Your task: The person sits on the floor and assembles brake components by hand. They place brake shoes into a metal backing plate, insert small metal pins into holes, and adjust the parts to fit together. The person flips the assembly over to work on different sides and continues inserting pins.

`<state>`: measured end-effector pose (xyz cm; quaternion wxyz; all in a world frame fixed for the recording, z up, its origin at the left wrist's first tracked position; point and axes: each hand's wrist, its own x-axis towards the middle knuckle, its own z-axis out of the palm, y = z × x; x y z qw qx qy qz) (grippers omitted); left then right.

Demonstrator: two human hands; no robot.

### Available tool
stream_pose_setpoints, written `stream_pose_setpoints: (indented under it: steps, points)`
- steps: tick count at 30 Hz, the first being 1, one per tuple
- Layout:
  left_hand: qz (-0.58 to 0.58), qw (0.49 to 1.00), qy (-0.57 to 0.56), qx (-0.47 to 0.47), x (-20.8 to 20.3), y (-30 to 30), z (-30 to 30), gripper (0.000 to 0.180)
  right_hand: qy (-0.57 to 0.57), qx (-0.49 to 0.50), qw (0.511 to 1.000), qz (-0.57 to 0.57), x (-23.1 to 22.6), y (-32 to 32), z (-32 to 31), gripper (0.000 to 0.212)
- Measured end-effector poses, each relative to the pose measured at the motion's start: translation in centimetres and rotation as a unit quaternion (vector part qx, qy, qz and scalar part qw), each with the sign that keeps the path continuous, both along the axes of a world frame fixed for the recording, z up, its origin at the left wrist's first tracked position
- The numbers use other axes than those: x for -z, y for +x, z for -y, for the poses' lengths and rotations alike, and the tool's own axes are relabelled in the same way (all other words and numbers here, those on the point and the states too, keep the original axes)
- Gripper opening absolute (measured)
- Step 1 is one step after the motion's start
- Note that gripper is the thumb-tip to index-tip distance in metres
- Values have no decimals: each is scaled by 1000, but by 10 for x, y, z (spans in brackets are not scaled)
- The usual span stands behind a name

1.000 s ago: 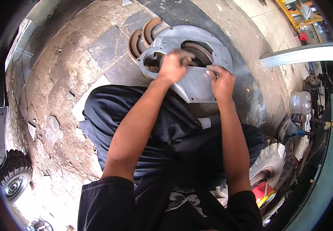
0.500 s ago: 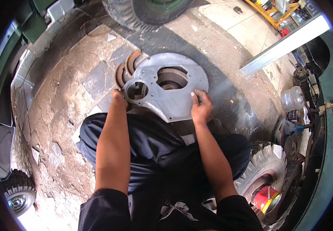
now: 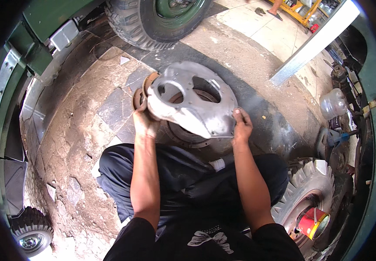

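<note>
A flat grey metal housing plate [image 3: 194,112] with a round opening, a larger cut-out and small rim holes is held tilted above the floor in front of my crossed legs. My left hand [image 3: 146,122] grips its left edge near the round opening. At its lower right corner, my right hand [image 3: 242,127] pinches the rim, thumb on top. Below the plate lies a dark round metal part [image 3: 182,134], mostly covered by it. Two rusty curved shoes, one of them the upper shoe [image 3: 150,80], sit beside the plate's left edge, close to my left hand.
A large tyre [image 3: 142,26] on a green wheel stands ahead. A metal post [image 3: 314,43] rises at the right, near a clear plastic jug [image 3: 332,104]. Close on my right, a red can [image 3: 312,223] rests at another tyre [image 3: 303,191]. Broken tiles [image 3: 75,191] lie leftward.
Both hands have raised and tilted the plate, uncovering more of the round part below its near edge. My left hand now supports it from beneath its left side. The whole view has shifted slightly.
</note>
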<state>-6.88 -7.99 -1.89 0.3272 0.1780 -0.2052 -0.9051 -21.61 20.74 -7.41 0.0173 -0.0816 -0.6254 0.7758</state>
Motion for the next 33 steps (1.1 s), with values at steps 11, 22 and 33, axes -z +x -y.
stream_pose_setpoints:
  steps: [11, 22, 33]
  points:
    - [-159, 968, -39, 188, -67, -71, -17, 33, -126, 51, 986, 93, -25, -37, -22, 35]
    - [28, 965, -214, 146, -142, -198, -32, 32, -272, 41, 955, 112, -67, -24, 19, 29]
    - [125, 934, -312, 124, -146, -280, -46, 69, -366, -77, 922, 95, -94, -39, 14, 37]
